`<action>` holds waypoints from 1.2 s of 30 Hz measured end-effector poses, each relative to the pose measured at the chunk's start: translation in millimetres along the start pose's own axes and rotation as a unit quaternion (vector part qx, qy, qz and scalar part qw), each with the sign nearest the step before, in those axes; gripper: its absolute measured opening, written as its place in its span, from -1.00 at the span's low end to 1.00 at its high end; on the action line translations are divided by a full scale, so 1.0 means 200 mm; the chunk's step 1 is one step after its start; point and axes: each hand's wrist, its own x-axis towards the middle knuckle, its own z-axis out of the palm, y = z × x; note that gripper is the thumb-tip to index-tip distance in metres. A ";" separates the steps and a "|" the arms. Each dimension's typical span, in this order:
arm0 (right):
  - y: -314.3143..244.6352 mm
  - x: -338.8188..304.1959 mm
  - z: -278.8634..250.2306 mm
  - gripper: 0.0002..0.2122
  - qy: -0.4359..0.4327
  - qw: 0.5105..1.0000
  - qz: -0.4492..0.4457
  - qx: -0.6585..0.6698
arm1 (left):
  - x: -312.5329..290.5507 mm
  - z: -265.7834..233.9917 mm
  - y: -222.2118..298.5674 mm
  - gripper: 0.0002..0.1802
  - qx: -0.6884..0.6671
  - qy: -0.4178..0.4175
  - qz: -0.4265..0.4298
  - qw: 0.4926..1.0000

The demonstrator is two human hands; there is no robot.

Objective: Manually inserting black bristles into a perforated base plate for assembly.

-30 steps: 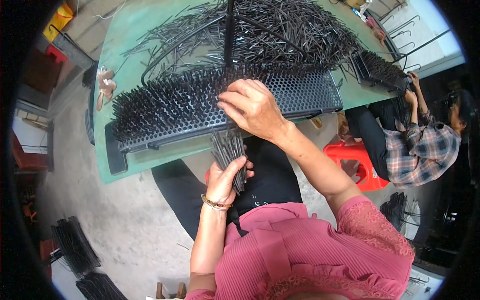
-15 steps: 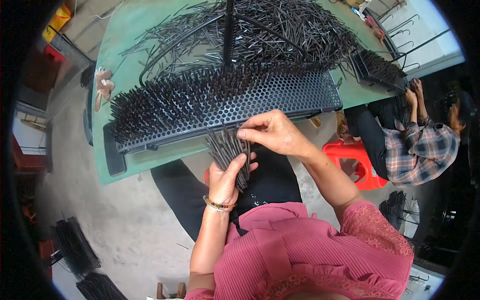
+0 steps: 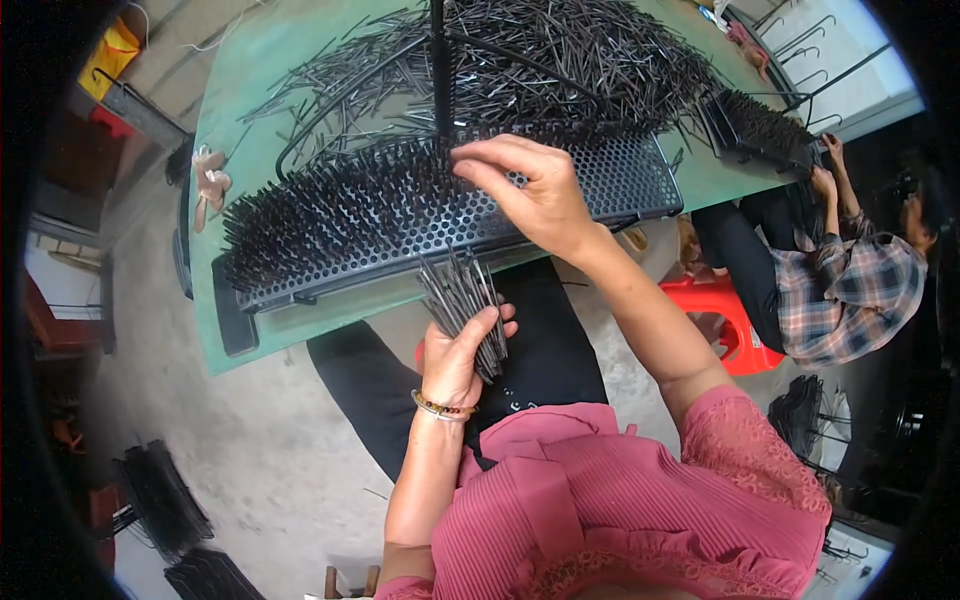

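Right hand (image 3: pixel 545 195): reached out over the perforated tray (image 3: pixel 615 190), thumb and forefinger curved toward each other, their tips at the edge of the standing black rods. Whether a rod is pinched between them cannot be told; it would be lost against the dark rods behind.

What just changed: half a second ago these fingers were at the upper ends of the bundle in the other hand; now they have lifted away and forward to the tray. This suggests the work has passed from picking at the bundle to placing in the holes.

Left hand (image 3: pixel 455 355): closed around the bundle of thin black rods (image 3: pixel 463 305), thumb across the front. It has stayed low, nearer the body than the right fingers and just short of the tray's near edge.

Standing black rods (image 3: pixel 320 215): a dense thicket, mostly left of the right fingertips. To their right, many holes show bare, so the filling looks unfinished.

Upright post (image 3: pixel 441 80): dark, rising just beyond the right fingertips.

Loose rod pile (image 3: pixel 590 60): heaped on the green table (image 3: pixel 235 110), farther off than either hand's fingers.
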 end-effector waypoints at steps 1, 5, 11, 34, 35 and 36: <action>0.02 0.00 0.02 -0.86 0.004 1.000 -0.014 -0.007 | 0.00 0.00 0.00 -0.82 0.001 0.000 0.000 1.000; 0.04 0.00 0.05 -0.87 0.025 0.997 -0.058 -0.041 | -0.01 -0.02 0.00 -0.81 -0.006 0.011 0.001 1.000; 0.08 -0.01 0.10 -0.88 0.020 0.990 -0.117 -0.083 | -0.01 -0.03 0.00 -0.78 -0.002 0.015 0.007 1.000; -0.07 -0.15 -0.06 -0.81 -0.050 0.946 0.243 0.208 | -0.01 0.00 0.01 -0.70 -0.041 0.011 0.030 0.999; -0.06 -0.12 -0.06 -0.82 -0.028 0.963 0.214 0.163 | -0.01 -0.01 0.01 -0.70 -0.040 0.010 0.031 0.999; -0.05 -0.09 -0.05 -0.82 -0.007 0.977 0.172 0.123 | -0.01 -0.02 0.01 -0.70 -0.012 0.006 0.019 1.000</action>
